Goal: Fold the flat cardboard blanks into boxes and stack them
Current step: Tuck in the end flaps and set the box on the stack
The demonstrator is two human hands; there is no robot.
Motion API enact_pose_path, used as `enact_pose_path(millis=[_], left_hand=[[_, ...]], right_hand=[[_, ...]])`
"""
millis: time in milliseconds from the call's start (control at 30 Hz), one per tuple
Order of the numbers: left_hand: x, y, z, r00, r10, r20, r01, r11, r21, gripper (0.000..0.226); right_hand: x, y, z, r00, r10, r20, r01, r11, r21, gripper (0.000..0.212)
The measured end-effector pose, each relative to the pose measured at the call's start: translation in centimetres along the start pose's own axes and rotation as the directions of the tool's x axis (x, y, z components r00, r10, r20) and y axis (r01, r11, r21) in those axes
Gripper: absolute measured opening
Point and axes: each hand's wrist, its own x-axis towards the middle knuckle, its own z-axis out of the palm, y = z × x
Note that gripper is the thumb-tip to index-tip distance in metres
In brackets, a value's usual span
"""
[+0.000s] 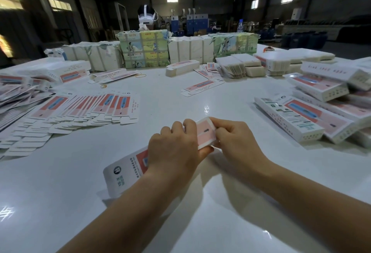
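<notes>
Wide glossy white surface (180,100) carries fanned flat pink-and-white cardboard blanks (84,110) left, folded white boxes (301,120) stacked right. Centre: half-formed pink-and-white cardboard box (203,134), left hand (172,150) gripping it, right hand (234,138) pinching its end. Risk: the end flap creases or pops out if pushed skewed.

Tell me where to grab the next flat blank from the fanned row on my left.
Pinch the rightmost blank by its free right edge, coming from the right: it lies on top of the fanned row, nothing overlapping that side.
</notes>
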Motion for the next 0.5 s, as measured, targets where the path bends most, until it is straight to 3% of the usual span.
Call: enact_pose_path(millis=[200,333,367,500], left_hand=[[0.3,0.1,0.4,1.0,0.0,-0.008,0.0,1.0,-0.018,0.073],[0.5,-0.1,0.8,1.0,0.01,0.029,-0.011,0.999,0.043,0.065],[0.5,-0.3,1.0,0.999,0.017,0.036,-0.018,0.999,0.043,0.061],[0.6,-1.5,1.2,0.998,0.037,0.049,-0.039,0.999,0.036,0.058]], right_hand=[[-0.4,-0.5,0.7,0.999,-0.031,-0.005,0.03,0.989,-0.146,0.021],[-0.6,-0.4,0.8,0.999,0.017,0.032,-0.013,0.993,-0.117,0.016],[-0.5,-0.3,0.8,0.998,0.033,0.053,-0.028,0.995,-0.093,0.021],[0.0,0.4,0.9,0.963,0.111,0.246,-0.156,0.973,0.172,0.081]])
